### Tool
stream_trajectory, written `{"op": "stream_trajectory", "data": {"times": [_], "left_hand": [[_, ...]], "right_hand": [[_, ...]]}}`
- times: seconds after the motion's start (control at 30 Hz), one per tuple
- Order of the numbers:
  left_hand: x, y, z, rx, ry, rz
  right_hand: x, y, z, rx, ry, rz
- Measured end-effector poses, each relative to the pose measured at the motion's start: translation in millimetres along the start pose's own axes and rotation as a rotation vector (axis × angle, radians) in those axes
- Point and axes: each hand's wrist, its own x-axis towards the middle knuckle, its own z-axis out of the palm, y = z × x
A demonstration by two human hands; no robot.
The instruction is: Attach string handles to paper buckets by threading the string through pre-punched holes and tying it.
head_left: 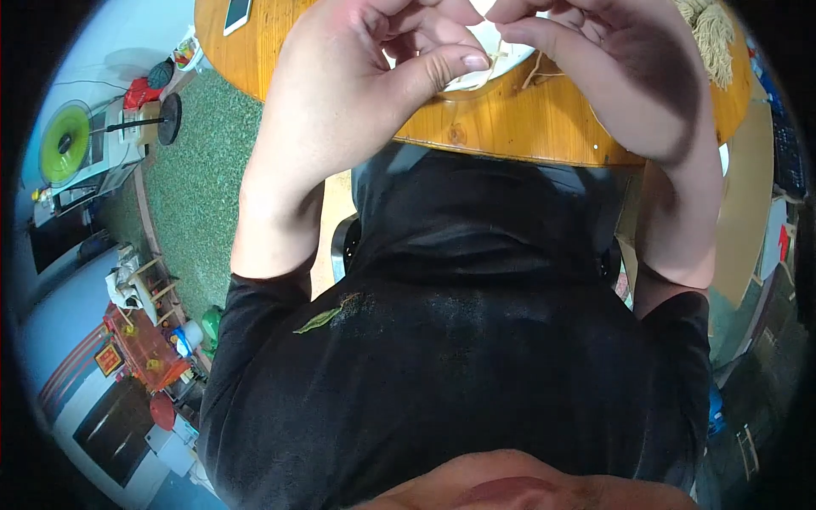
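Both hands are raised over the near edge of a round wooden table, their fingertips close together at the top of the view. My left hand (pixel 357 102) is closed, its thumb bent against curled fingers at a thin beige cord (pixel 495 70). Facing it, my right hand (pixel 642 81) pinches with thumb and fingertips, also at the cord. Some fingertips are cut off by the upper edge, so the exact grip is partly hidden. Below the hands a white dish (pixel 463 84) rests on the table (pixel 510 127), and loose cord ends hang over its rim.
A bundle of beige yarn (pixel 712 42) lies on the table's right side. At the upper left is a phone (pixel 237 15). On the left, a green-bladed fan (pixel 66 143) stands beyond green flooring (pixel 204 170). A green leaf-shaped motif (pixel 318 320) marks my black shirt.
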Motion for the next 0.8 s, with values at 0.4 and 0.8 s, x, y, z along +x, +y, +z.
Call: {"op": "stream_trajectory", "data": {"times": [0.4,0.8], "left_hand": [[37,60,21,0.230,0.284,-0.833],[10,10,2,-0.056,0.029,-0.079]], "right_hand": [[7,10,-2,-0.171,-0.048,-0.284],[-46,30,66,-0.239,0.422,-0.202]]}}
